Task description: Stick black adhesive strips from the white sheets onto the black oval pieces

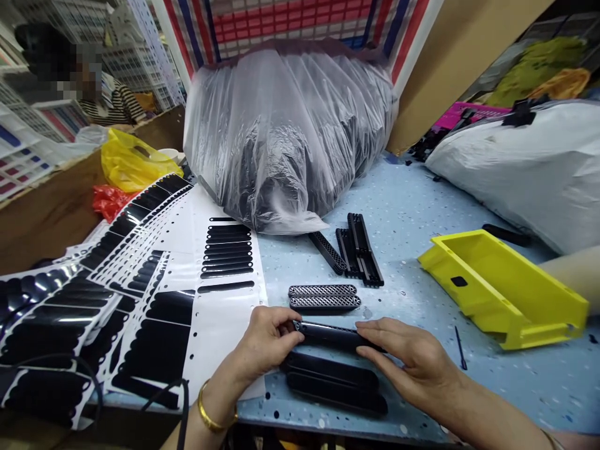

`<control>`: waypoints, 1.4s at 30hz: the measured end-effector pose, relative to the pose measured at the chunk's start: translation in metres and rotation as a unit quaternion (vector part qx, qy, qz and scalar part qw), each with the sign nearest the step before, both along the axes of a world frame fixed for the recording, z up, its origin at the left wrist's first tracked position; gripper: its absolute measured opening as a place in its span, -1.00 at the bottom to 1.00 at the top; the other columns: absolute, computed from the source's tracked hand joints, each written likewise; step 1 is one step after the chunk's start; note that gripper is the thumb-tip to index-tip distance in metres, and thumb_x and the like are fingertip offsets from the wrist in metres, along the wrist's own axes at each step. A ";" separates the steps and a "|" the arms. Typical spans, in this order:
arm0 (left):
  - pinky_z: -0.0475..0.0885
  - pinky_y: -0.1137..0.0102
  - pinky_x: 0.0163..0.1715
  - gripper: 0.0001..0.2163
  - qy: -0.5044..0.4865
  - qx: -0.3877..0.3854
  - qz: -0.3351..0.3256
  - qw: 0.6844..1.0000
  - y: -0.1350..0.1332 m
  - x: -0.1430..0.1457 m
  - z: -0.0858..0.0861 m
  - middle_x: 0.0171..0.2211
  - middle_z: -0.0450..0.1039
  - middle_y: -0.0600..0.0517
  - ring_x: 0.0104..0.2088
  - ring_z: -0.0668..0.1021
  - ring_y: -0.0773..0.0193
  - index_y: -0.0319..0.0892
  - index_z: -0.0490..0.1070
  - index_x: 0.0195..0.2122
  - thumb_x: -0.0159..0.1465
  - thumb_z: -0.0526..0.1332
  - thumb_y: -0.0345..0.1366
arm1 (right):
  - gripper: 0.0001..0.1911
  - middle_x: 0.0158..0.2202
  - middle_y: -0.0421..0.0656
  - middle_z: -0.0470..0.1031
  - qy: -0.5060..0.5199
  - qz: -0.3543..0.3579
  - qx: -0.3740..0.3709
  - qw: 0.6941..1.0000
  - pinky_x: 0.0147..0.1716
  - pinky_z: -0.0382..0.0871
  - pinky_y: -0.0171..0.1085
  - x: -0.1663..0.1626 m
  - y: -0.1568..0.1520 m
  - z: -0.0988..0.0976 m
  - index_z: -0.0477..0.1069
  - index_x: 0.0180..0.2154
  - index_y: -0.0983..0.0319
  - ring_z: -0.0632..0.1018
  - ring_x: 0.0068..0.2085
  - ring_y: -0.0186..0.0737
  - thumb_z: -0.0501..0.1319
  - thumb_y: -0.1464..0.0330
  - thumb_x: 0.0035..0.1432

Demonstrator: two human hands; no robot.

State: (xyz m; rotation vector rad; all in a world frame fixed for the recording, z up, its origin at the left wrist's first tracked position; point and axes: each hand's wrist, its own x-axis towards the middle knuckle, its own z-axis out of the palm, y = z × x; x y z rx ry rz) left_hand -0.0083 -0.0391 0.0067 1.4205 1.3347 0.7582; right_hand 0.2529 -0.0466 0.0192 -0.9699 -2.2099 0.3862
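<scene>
Head view: glossy black slender plastic bar (328, 334) between left hand (269, 337) and right hand (410, 351), clamped at either end in a pinch. Looks light, stiff, slick; best gripped by edges near ends.

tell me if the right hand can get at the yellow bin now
Probably yes: only a thin dark stick lies between the right hand and the yellow bin, though the hand would first have to release the black piece it holds.
</scene>
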 end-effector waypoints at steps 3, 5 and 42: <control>0.30 0.49 -0.53 -0.77 -0.005 -0.007 -0.006 1.000 0.000 0.000 0.001 -0.57 0.43 0.09 -0.56 0.39 0.38 -0.23 0.65 -0.28 0.03 0.28 -0.38 | -0.81 -0.28 -0.05 0.65 -0.016 -0.004 0.010 1.000 -0.29 0.60 -0.26 -0.002 0.002 0.001 0.55 -0.14 0.23 0.66 -0.29 -0.16 0.21 0.47 0.23; 0.29 0.49 -0.53 -0.77 -0.006 -0.010 -0.007 1.000 0.000 0.000 0.001 -0.58 0.43 0.10 -0.57 0.38 0.38 -0.23 0.64 -0.28 0.03 0.28 -0.38 | -0.81 -0.27 -0.04 0.65 -0.023 -0.003 0.012 1.000 -0.29 0.61 -0.25 -0.002 0.003 0.001 0.55 -0.15 0.25 0.66 -0.29 -0.15 0.20 0.46 0.24; 0.32 0.51 -0.58 -0.80 0.004 0.028 -0.016 0.999 0.000 -0.002 -0.004 -0.57 0.49 0.06 -0.58 0.41 0.38 -0.22 0.65 -0.31 0.07 0.27 -0.36 | -0.80 -0.42 -0.06 0.55 -0.124 0.019 0.012 0.992 -0.41 0.43 -0.21 -0.012 0.006 0.006 0.47 -0.42 0.24 0.54 -0.43 -0.16 0.13 0.55 0.17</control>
